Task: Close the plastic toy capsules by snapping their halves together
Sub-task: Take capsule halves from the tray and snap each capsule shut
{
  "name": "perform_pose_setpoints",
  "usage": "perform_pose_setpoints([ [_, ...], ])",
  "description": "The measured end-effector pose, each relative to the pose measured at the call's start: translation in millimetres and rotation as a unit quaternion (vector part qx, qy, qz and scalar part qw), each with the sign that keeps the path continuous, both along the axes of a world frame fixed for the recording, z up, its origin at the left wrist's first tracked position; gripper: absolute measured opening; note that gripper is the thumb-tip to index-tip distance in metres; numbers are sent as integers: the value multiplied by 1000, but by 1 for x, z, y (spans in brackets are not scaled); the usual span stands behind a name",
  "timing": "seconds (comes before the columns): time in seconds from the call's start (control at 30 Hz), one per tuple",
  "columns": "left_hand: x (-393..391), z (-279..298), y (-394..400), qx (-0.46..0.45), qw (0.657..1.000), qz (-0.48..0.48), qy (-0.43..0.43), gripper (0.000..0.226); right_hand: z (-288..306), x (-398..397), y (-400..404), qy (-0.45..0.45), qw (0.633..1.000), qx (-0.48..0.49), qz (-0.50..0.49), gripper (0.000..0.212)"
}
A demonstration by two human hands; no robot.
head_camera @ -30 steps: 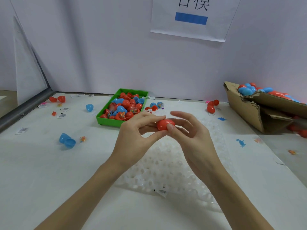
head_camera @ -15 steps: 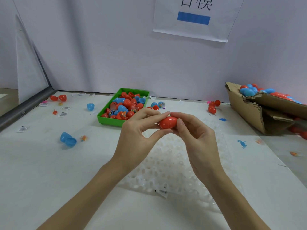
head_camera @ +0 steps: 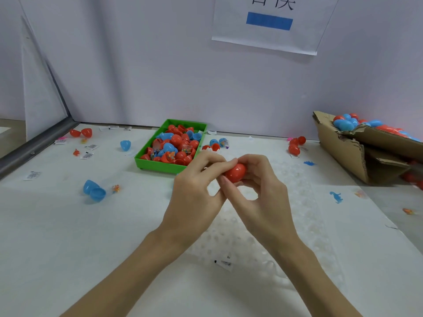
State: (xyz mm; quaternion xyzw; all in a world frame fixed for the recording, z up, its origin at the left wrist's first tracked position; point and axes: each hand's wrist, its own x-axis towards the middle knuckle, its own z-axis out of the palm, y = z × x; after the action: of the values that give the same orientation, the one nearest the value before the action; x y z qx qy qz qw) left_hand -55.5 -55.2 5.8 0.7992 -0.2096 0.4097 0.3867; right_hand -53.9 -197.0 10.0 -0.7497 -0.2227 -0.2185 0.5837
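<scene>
Two hands, left (head_camera: 196,191) and right (head_camera: 263,193), pinch one red capsule (head_camera: 235,172) between them.

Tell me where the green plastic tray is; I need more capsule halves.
The green plastic tray sits on the table toward the back wall, just left of centre, beyond the left hand.

This looks like a makeshift sorting or assembly station, not a home. A white table (head_camera: 57,236) is boxed in by plain white partition boards (head_camera: 137,65), with a printed paper sign (head_camera: 270,24) taped to the back one. Bulk stock lies about: a green tray (head_camera: 146,162) heaped with red and blue capsules, a torn cardboard box (head_camera: 343,152) holding more, and scattered barcode labels (head_camera: 32,175).
</scene>
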Motion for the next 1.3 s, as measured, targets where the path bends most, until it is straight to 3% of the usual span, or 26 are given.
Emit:
perform_pose_setpoints([
  [0.13, 1, -4, 3, 60, 997, 14, -47, 41, 3, 1, -3, 20, 1000, -13, 4, 25],
  [0.27, 0, -5, 2, 81, 996, 11, -35, 44, 1, 2, -5, 46, 998, -28, 9, 14],
  [0.6, -2, -8, 2, 158, 985, 37, -65, 43, -2, 0, -4, -3, 995, -95, -44, 18],
  [0.73, -1, -6, 0, 84, 996, 11, -38, 48, -1, 1, -1, 4, 998, -55, -35, 20],
  [0.87, 5, 2, 6, -51, 988, -100, 109, 47, 0, 2, -2, 10, 999, -35, -33, 21],
  [0.93, 7, 4, 9, -104, 968, -150, 170, 48, 2, 4, -6, 86, 996, 27, 3, 18],
  [0.97, 7, 4, 9, -129, 962, -160, 182, 46, 6, 4, -8, 153, 983, 91, 52, 20],
  [1.03, 7, 4, 9, -143, 960, -152, 186, 37, 14, 3, -13, 281, 922, 206, 171, 30],
  [1.13, 5, 4, 11, -96, 961, -166, 201, 38, 20, 1, -15, 354, 848, 276, 283, 38],
  [1.23, 3, 8, 13, -68, 962, -185, 187, 48, 18, 0, -13, 339, 845, 290, 296, 39],
  [1.3, 3, 9, 13, -61, 975, -155, 149, 42, 17, -1, -10, 337, 851, 283, 287, 45],
])
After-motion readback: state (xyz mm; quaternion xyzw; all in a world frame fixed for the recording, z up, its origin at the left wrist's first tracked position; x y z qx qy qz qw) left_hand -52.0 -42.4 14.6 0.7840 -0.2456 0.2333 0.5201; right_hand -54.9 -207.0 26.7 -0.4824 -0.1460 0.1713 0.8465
